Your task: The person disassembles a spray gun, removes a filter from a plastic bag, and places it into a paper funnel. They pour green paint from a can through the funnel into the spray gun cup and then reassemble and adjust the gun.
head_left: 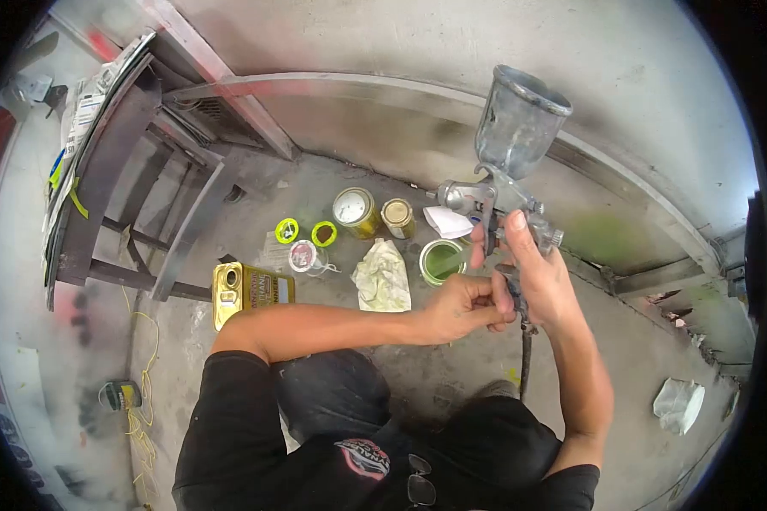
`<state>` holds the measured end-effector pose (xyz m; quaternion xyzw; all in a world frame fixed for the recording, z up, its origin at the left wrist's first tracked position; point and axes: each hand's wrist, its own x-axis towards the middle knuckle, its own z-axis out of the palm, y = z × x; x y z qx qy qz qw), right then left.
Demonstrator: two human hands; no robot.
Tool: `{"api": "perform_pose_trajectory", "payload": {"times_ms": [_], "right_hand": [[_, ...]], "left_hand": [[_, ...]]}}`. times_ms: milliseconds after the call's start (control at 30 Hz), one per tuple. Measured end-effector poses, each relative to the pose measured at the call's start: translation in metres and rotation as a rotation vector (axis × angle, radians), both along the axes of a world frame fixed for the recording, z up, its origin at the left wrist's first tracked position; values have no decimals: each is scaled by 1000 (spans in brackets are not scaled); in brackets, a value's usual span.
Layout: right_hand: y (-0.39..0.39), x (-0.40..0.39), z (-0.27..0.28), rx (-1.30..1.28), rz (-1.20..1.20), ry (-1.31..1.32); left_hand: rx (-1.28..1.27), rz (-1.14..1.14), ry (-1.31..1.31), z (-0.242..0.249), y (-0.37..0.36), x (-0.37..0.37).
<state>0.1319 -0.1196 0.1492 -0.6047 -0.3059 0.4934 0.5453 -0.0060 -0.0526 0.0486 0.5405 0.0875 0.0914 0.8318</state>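
My right hand (547, 277) is wrapped around the handle of a spray gun (504, 192), which has a grey metal cup (520, 123) on top. A dark air hose (526, 366) hangs from the bottom of the handle. My left hand (462, 311) is closed, its thumb and fingers pinched at the hose fitting (511, 288) under the grip. Exactly what the left fingertips press on is partly hidden. Just behind the left hand, an open can (442, 261) with green paint stands on the floor.
Two lidded cans (354, 211), a crumpled paper (382, 274), a folded white paper (448, 222), a plastic cup (305, 257) and a gold rectangular can (260, 289) sit on the floor (452, 387). A wooden stand (115, 170) bears papers at left; a wall (400, 43) rises behind.
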Motion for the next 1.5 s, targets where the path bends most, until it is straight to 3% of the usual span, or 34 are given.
{"api": "perform_pose_trajectory", "payload": {"times_ms": [1233,1433,1500], "right_hand": [[4,-9,-4,21,2,-36],[2,-3,-12,24,57,-65],[0,-5,-14,32,48,-51]], "left_hand": [[-104,24,-82,-8,-1,-1],[33,43,-10,-9,1,1],[280,45,63,1,6,-1]]}}
